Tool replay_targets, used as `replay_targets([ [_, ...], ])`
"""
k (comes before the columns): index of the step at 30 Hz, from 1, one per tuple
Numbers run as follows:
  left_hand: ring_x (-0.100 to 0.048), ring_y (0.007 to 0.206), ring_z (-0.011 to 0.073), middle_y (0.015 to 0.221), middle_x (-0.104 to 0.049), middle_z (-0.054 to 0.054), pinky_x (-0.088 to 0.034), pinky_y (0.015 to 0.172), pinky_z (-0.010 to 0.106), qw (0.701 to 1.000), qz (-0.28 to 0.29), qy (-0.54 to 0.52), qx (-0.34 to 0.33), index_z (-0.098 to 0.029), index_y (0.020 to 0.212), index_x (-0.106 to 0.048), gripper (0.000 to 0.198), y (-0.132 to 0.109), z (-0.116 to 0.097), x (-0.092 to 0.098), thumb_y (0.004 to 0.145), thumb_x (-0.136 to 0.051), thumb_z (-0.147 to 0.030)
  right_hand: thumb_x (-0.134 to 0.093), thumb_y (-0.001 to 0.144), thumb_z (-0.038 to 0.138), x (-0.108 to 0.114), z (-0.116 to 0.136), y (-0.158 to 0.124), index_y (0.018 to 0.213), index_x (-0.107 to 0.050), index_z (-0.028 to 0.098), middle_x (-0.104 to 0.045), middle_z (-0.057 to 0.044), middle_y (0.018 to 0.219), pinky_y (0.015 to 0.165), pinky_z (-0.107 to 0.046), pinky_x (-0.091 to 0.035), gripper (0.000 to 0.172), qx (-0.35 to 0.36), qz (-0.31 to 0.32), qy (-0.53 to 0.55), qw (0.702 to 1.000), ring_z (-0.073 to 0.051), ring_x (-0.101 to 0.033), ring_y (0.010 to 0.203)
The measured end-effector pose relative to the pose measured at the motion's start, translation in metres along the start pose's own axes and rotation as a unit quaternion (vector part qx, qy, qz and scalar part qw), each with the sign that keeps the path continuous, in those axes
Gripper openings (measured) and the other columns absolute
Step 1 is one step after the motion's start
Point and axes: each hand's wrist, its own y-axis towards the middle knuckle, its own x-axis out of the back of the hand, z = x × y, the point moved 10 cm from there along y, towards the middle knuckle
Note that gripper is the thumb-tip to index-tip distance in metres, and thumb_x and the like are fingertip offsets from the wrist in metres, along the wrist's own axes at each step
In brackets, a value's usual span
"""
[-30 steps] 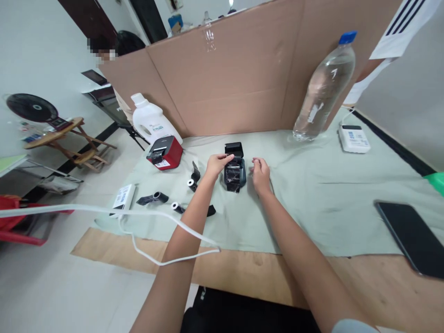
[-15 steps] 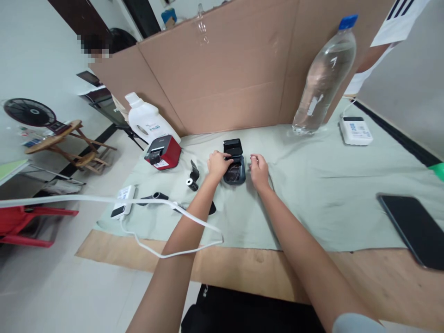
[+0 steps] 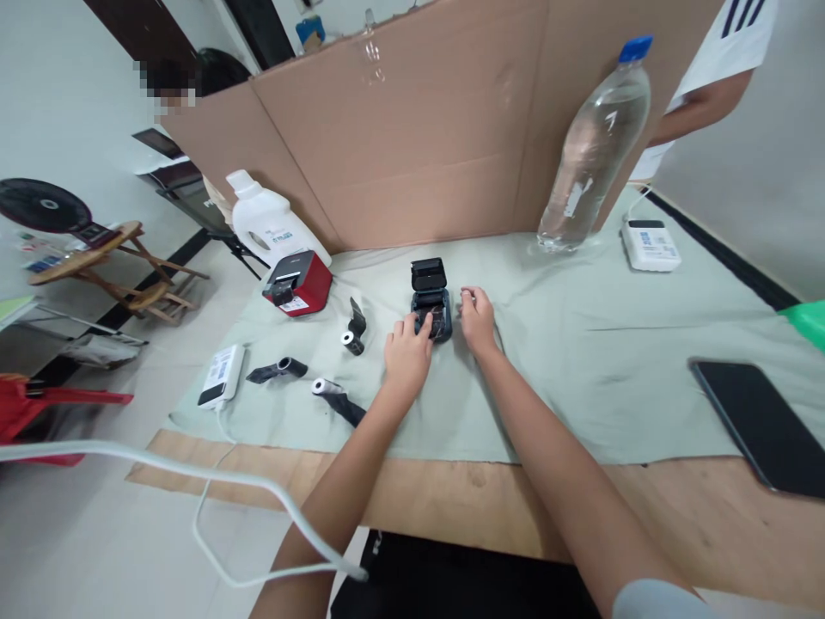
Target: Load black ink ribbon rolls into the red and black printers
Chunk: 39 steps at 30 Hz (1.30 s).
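Note:
A small black portable printer (image 3: 442, 320) with its lid (image 3: 428, 274) raised stands on the cloth in front of me. My left hand (image 3: 408, 354) reaches onto its front left part, fingers stretched out and fingertips on the dark open compartment. Just right of the printer, apart from it, my right hand (image 3: 478, 320) is closed with thumb and fingers together. What those fingers hold, if anything, I cannot make out. To the left lie a small dark paper roll (image 3: 352, 342) with a loose tail, another dark roll (image 3: 293, 367) and a white-ended roll (image 3: 328, 389) with a black strip.
Behind the cloth (image 3: 580, 370) stands a cardboard panel (image 3: 418, 146). A red and black box-shaped device (image 3: 302, 284), a white jug (image 3: 274, 219), a water bottle (image 3: 596, 155), white power banks (image 3: 220, 376) and a phone (image 3: 760, 421) surround the work area. A white cable (image 3: 193, 462) crosses the lower left.
My left hand has moved from the printer's hinge area down toward its front, its fingers now straighter. My right hand has stayed beside the printer. The view has shifted slightly.

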Motion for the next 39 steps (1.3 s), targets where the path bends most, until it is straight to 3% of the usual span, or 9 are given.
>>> replay_targets([
  [8,-0.058,0.110,0.0288,0.124,-0.065,0.012,-0.047,0.087,0.042,0.998,0.025,0.015,-0.049,-0.031,0.127,-0.071,0.036,0.006,-0.008,0.019,0.102,-0.047,-0.026,-0.043,0.092,0.050,0.005,0.003,-0.001,0.100,-0.064,0.024,-0.068,-0.006,0.095,0.083,-0.037,-0.052,0.034,-0.013,-0.019,-0.008,1.000,-0.022,-0.063,0.090],
  [14,-0.060,0.107,0.0289,0.120,-0.066,0.012,-0.047,0.082,0.042,0.997,0.044,0.010,-0.060,-0.030,0.121,-0.074,0.035,-0.001,-0.008,0.024,0.100,-0.048,-0.020,-0.043,0.093,0.052,0.002,0.002,0.001,0.105,-0.066,0.024,-0.072,-0.008,0.107,0.091,-0.040,-0.053,0.038,-0.008,0.000,-0.011,1.000,-0.023,-0.066,0.099],
  [18,-0.061,0.107,0.0300,0.122,-0.066,0.013,-0.048,0.082,0.043,0.997,0.061,-0.006,-0.052,-0.029,0.125,-0.073,0.037,-0.005,-0.004,0.019,0.099,-0.048,-0.018,-0.049,0.091,0.053,-0.015,0.009,0.024,0.114,-0.068,0.021,-0.071,-0.014,0.127,0.106,-0.044,-0.048,0.044,-0.002,0.047,0.011,0.999,-0.026,-0.065,0.118],
  [23,-0.062,0.107,0.0295,0.121,-0.067,0.012,-0.049,0.084,0.041,0.997,0.060,-0.023,-0.051,-0.030,0.119,-0.076,0.034,-0.010,-0.003,0.020,0.099,-0.052,-0.017,-0.057,0.087,0.055,-0.043,0.014,0.056,0.130,-0.065,0.024,-0.064,-0.013,0.141,0.102,-0.044,-0.050,0.054,-0.049,0.085,0.050,0.994,-0.028,-0.059,0.128],
  [28,-0.063,0.105,0.0289,0.120,-0.067,0.012,-0.049,0.082,0.041,0.996,0.062,-0.029,-0.049,-0.029,0.119,-0.076,0.034,-0.012,-0.002,0.023,0.099,-0.051,-0.017,-0.057,0.085,0.058,-0.045,0.022,0.047,0.103,-0.071,0.021,-0.069,-0.010,0.120,0.102,-0.044,-0.049,0.044,-0.012,0.087,0.031,0.996,-0.026,-0.061,0.112],
  [31,-0.064,0.104,0.0285,0.121,-0.068,0.012,-0.049,0.083,0.041,0.997,0.059,-0.022,-0.053,-0.029,0.119,-0.076,0.033,-0.012,-0.002,0.025,0.099,-0.052,-0.018,-0.063,0.078,0.048,-0.042,0.021,0.031,0.087,-0.069,0.023,-0.068,-0.007,0.109,0.105,-0.046,-0.047,0.028,0.013,0.115,-0.007,0.993,-0.026,-0.061,0.104],
  [33,-0.064,0.104,0.0279,0.122,-0.068,0.012,-0.049,0.083,0.041,0.996,0.064,-0.014,-0.053,-0.029,0.120,-0.075,0.033,-0.012,-0.001,0.025,0.099,-0.052,-0.018,-0.064,0.073,0.038,-0.044,0.019,0.024,0.096,-0.069,0.024,-0.067,-0.007,0.116,0.107,-0.045,-0.046,0.027,0.005,0.154,-0.015,0.988,-0.026,-0.061,0.108],
  [36,-0.063,0.106,0.0271,0.123,-0.067,0.011,-0.049,0.083,0.039,0.995,0.083,-0.006,-0.048,-0.028,0.123,-0.073,0.033,-0.014,-0.001,0.022,0.100,-0.051,-0.018,-0.063,0.073,0.030,-0.053,0.017,0.018,0.124,-0.065,0.024,-0.063,-0.008,0.133,0.109,-0.043,-0.046,0.051,-0.030,0.230,-0.022,0.973,-0.025,-0.060,0.117],
  [39,-0.063,0.108,0.0266,0.125,-0.066,0.011,-0.049,0.085,0.039,0.995,0.092,-0.003,-0.045,-0.026,0.126,-0.071,0.034,-0.014,-0.001,0.020,0.101,-0.050,-0.018,-0.059,0.077,0.025,-0.056,0.017,0.017,0.137,-0.061,0.023,-0.057,-0.010,0.142,0.112,-0.042,-0.044,0.061,-0.058,0.258,-0.083,0.961,-0.026,-0.057,0.126],
])
